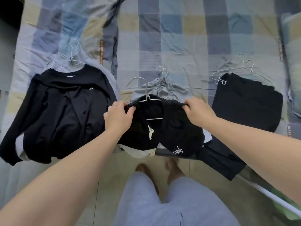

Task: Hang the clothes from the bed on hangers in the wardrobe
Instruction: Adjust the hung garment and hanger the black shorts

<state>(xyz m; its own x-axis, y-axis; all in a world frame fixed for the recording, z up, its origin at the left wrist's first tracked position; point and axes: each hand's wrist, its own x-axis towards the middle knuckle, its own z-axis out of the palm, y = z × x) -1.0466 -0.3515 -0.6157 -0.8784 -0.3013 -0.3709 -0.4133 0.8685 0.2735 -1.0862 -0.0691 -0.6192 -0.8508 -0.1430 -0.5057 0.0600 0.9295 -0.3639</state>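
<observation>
Hangering step: I have left hand [118,118] and right hand [199,112] grips pinching the black shorts [177,132] waistband over a wire hanger [147,93] at the bed [179,38] edge; next, I judge, seat it and lift by the hook.

Soft, even light, perhaps daylight, with faint shadows. Wide-angle bending stretches the frame's edges; upper corners blur, and the black shorts [179,128] lose detail.
</observation>
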